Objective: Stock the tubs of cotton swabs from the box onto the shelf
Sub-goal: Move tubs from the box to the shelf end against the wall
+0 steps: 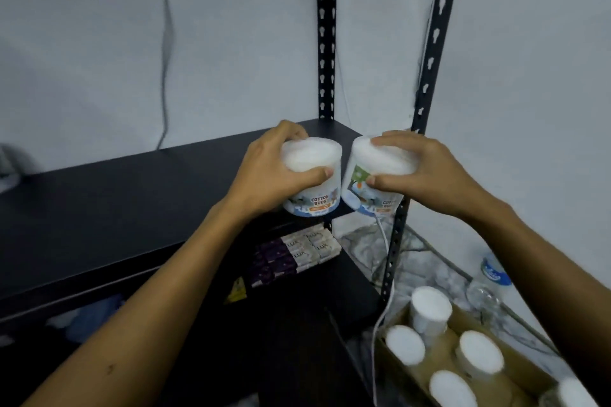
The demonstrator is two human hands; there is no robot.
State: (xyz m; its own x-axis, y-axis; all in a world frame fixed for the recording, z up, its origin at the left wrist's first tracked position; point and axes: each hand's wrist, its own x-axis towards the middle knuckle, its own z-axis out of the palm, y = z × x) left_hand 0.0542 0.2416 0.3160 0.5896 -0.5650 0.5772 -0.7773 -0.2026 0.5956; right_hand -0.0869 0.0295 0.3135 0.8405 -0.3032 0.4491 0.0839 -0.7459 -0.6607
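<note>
Step now: both hands carry a tub up to the black shelf (132, 208), near its right end.
How to do it well: I think each tub should go down flat and upright, well in from the edge, so it does not tip off. The right one leans a bit, so it needs to be turned straight first. Setting them side by side at the back leaves room for more.
Left hand (264, 172): its fingers curl round the top of the left tub (312, 188) and hold it tight.
Right hand (426, 168): its fingers pinch the top of the right tub (370, 182), which tilts.
Tubs and shelf: they look just above the shelf edge, but I cannot tell if they touch it.
Box (439, 360): it sits low on the right, with more tubs in it still to go.
</note>
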